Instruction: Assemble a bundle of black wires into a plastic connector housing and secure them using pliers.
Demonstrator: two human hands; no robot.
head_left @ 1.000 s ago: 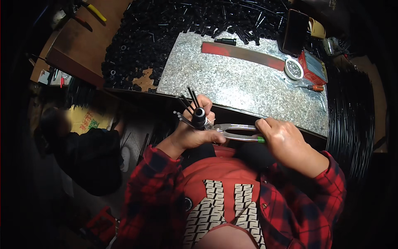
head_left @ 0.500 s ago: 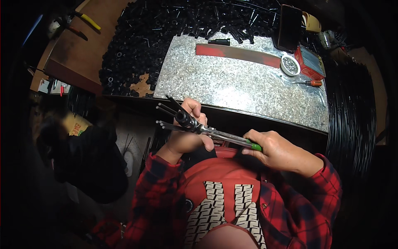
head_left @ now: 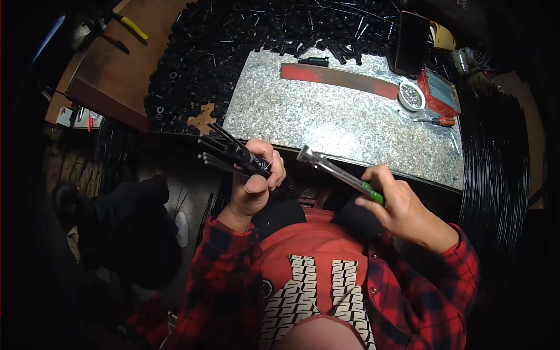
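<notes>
Above my lap, beyond the table's near edge, my left hand point(head_left: 248, 197) is closed around a black tubular fitting point(head_left: 240, 156). Several thin black rods point(head_left: 219, 164) stick out beside the fitting toward the upper left. My right hand point(head_left: 396, 204) grips metal pliers point(head_left: 337, 170) by their green-tipped handles. The pliers' head points toward my left hand and is apart from the fitting. My palm and fingers hide the fitting's lower end.
A speckled stone slab point(head_left: 350, 125) bears a long red-and-brown strip point(head_left: 338, 80), a white bowl point(head_left: 411, 96) of small metal pieces, a red box point(head_left: 438, 96) and a screwdriver point(head_left: 446, 121). Black parts point(head_left: 198, 64) heap behind it. Long black rods point(head_left: 496, 157) hang right; another person point(head_left: 125, 227) is at left.
My right hand has drawn the pliers off the fitting, and their head now stands apart from it. My left hand has shifted slightly left and tilted the fitting and rods.
</notes>
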